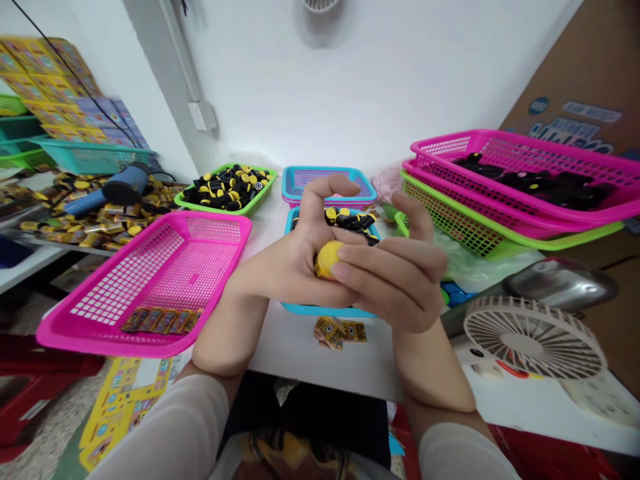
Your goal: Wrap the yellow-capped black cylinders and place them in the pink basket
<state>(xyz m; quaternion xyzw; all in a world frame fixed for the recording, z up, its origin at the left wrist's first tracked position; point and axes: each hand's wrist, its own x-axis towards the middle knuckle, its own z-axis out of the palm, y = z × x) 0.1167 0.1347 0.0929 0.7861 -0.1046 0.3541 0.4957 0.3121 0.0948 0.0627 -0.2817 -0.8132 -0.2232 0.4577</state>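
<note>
Both hands meet in front of me around a small piece with a round yellow end (327, 259); its body is mostly hidden by my fingers. My left hand (305, 257) is closed round it, with the index finger bent up. My right hand (400, 277) presses its fingertips against the yellow end, its index finger raised. Below my hands, small yellow patterned labels (331, 331) lie in a loose pile on the white table (293, 343). Behind my hands, a blue basket (320, 311) holds black pieces with yellow ends (345, 217).
A pink basket (193, 230) with several wrapped pieces (163, 321) stands left. Behind it, a green basket (260, 198) holds black-and-yellow pieces. Stacked baskets (450, 217) and a small fan (535, 340) occupy the right. A blue handheld tool (107, 190) lies on pieces at far left.
</note>
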